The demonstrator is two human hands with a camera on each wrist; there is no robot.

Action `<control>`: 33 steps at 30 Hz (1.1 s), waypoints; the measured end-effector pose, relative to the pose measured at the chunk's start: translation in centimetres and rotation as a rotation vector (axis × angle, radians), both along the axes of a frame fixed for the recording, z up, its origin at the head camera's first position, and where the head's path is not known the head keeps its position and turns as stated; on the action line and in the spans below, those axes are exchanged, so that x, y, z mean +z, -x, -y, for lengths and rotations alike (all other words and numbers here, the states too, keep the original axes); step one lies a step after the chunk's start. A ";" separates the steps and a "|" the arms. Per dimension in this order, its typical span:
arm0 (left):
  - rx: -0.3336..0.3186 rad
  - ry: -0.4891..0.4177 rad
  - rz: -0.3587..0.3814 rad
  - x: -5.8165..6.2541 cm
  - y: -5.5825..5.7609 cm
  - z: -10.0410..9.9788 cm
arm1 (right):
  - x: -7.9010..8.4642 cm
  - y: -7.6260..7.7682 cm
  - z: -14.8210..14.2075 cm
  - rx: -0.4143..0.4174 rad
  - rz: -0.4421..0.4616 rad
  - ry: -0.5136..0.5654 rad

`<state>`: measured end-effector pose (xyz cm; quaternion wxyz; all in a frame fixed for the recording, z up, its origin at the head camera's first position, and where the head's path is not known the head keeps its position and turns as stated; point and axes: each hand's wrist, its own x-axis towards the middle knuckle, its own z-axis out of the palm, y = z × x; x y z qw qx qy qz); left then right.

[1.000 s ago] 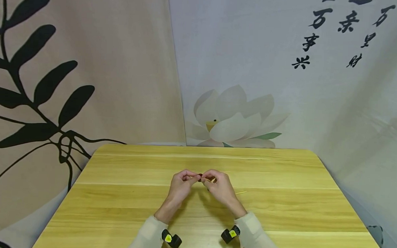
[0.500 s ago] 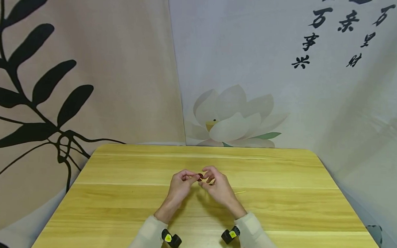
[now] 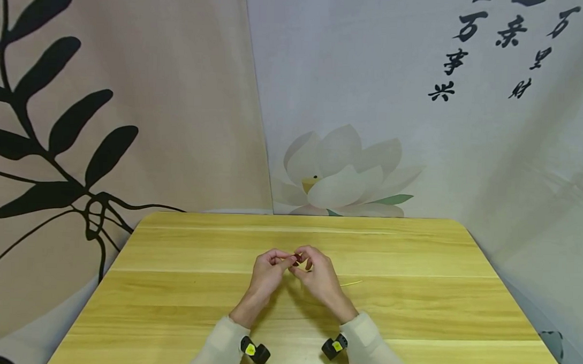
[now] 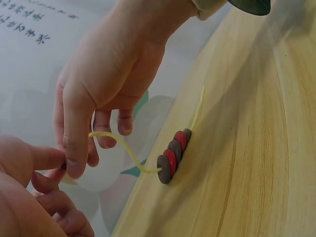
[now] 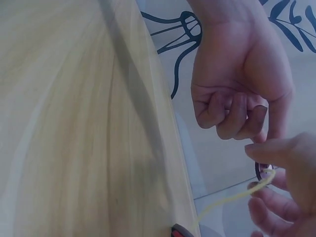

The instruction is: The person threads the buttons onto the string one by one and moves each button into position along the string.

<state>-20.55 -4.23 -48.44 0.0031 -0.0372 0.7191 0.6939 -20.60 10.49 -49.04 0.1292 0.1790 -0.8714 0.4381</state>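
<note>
My left hand (image 3: 266, 275) pinches a small dark red disc bead (image 3: 297, 259) between thumb and finger. The right hand (image 3: 321, 279) meets it from the other side, thumb and index finger closed at the same bead. In the right wrist view, a yellow string (image 5: 224, 201) curves up to the dark disc and bends by my right fingers; whether it passes through is partly hidden. Several flat beads (image 4: 173, 153), grey-brown and red by turns, are threaded on this string in the left wrist view. They hang together below my right hand, with a string tail beyond them.
The wooden table (image 3: 181, 296) spreads beneath both hands. Part of the yellow string shows just right of my right wrist in the head view. Printed cloth (image 3: 198, 93) hangs behind the table. Each sleeve carries a small black camera (image 3: 255, 352).
My right index finger lifted off the bead half a second ago and has now come back onto it. The right forearm shifted slightly left, while my left hand stayed almost still, holding the bead.
</note>
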 end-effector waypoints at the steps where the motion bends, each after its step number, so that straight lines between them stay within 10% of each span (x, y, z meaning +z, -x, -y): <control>1: 0.002 -0.002 -0.001 0.0 0.0 0.0 | 0.0 0.0 0.0 -0.008 -0.007 0.001; 33: -0.044 0.028 0.042 -0.7 -0.2 0.7 | 0.0 0.0 -0.8 0.050 0.148 0.124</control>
